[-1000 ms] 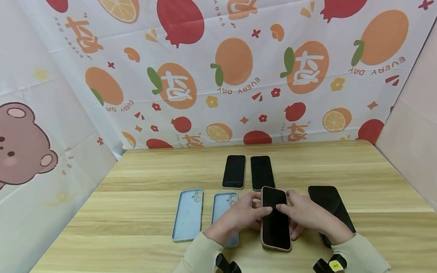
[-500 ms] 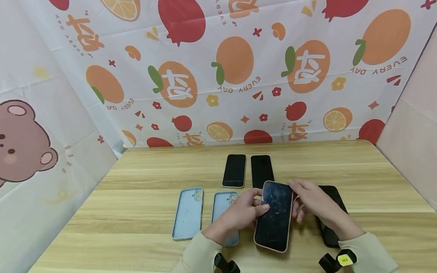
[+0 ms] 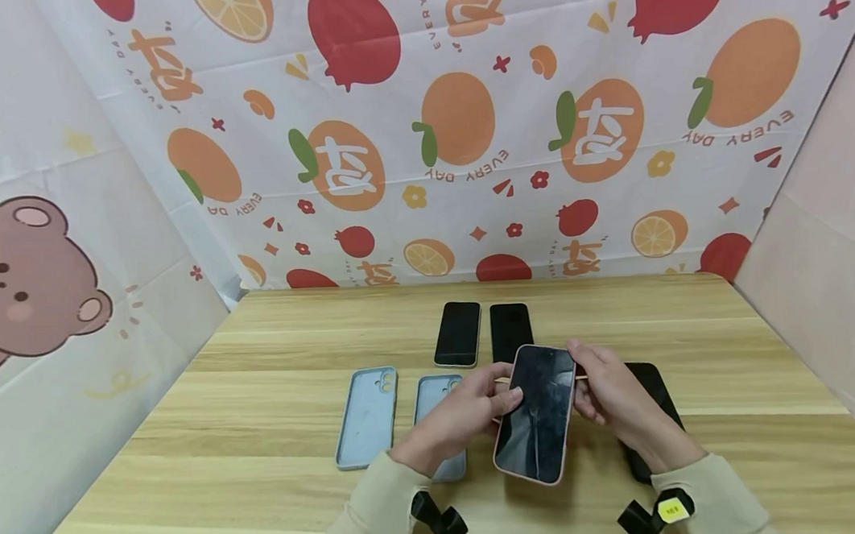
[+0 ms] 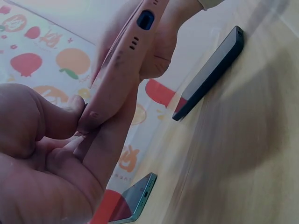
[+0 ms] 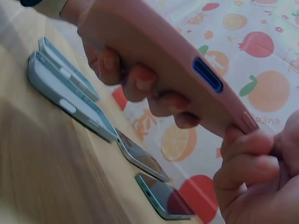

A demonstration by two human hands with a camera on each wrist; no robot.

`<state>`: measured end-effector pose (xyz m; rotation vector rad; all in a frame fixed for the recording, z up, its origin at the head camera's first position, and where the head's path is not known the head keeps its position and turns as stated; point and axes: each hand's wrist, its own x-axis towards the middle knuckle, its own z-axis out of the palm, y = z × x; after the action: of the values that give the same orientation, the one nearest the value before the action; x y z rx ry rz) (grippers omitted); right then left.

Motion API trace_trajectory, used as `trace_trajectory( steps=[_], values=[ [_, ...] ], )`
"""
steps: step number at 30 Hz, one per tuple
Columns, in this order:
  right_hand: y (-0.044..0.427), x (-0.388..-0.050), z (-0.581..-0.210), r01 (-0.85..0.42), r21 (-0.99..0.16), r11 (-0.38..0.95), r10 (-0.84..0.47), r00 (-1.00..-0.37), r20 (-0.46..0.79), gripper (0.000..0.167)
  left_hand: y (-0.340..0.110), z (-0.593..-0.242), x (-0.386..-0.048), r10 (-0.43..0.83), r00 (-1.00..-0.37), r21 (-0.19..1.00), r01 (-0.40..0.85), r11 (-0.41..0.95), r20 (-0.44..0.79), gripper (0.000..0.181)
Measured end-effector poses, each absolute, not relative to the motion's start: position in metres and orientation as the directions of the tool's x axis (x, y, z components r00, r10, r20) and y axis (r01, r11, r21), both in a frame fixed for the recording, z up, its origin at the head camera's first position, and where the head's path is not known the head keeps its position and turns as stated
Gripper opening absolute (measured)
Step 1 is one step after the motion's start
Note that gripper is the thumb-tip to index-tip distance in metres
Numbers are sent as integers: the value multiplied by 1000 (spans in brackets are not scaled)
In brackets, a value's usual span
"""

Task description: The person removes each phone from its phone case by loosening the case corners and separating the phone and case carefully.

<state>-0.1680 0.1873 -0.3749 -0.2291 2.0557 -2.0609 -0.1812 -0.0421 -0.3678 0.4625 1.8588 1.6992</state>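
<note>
A person holds a phone [image 3: 537, 418] in a pink case [image 5: 145, 51] above the table [image 3: 262, 429], screen up and tilted, between both hands. The left hand [image 3: 464, 414] grips its left side, thumb laid on the screen's edge and the other fingers curled beneath the back, as the right wrist view confirms. The right hand [image 3: 615, 394] pinches the upper right corner between thumb and fingers. The step in hand appears to be work on the fit of case to phone, with that corner as the working spot; whether the rim is being pressed over the edge or pried away cannot be told. The pink rim runs round much of the screen, and blue shows through an oval cutout in the case's side, so the phone seems largely seated. The next move would seem to call for the left hand to keep the phone steady while the right works along the rim from the corner, minding the glass. Nearby on the table lie two blue cases [image 3: 366, 419], open side up, to the left; two phones [image 3: 458, 334] side by side beyond; and a dark phone [image 3: 654, 384] partly hidden by the right forearm.
</note>
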Motion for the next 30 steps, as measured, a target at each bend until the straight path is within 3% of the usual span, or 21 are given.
trace_trajectory(
  steps=[12,23,30],
  values=[
    [171,-167,-379,129,-991,-44,-76,-989,-126,55,-40,-369,-180,586,-789,983,-133,130,-184,33],
    [170,-166,-378,153,-949,-277,-157,-981,-112,53,-42,-368,-180,605,-778,985,-151,81,-169,32],
    [169,-168,-380,143,-962,-232,-153,-982,-109,54,-41,-368,-183,578,-798,985,-154,76,-169,32]
  ],
)
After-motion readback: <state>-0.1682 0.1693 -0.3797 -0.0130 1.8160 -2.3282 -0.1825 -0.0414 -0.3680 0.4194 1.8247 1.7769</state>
